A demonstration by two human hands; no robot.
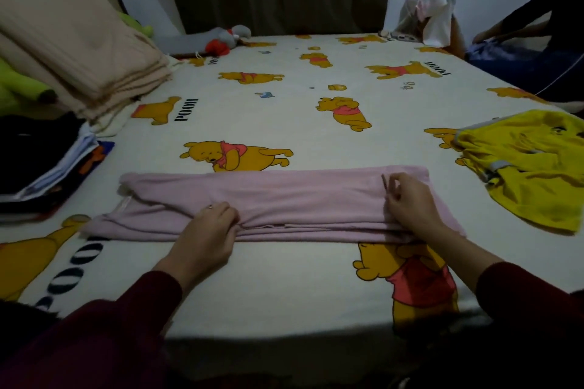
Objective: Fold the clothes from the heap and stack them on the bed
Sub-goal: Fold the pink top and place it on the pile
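A pink garment [294,196] lies folded into a long flat band across the near part of the bed [284,110]. My left hand [207,232] grips its near folded edge left of the middle, fingers curled into the cloth. My right hand [409,202] pinches the cloth near the band's right end. A yellow garment [531,167] lies crumpled at the right edge of the bed. At the left edge sits a stack of folded dark and white clothes [41,164].
Folded beige blankets [79,44] fill the far left corner, with green plush beside them. A grey and red soft toy [218,39] lies at the far edge by the curtain. A second person [543,38] kneels at the far right beside a draped white cloth [429,9].
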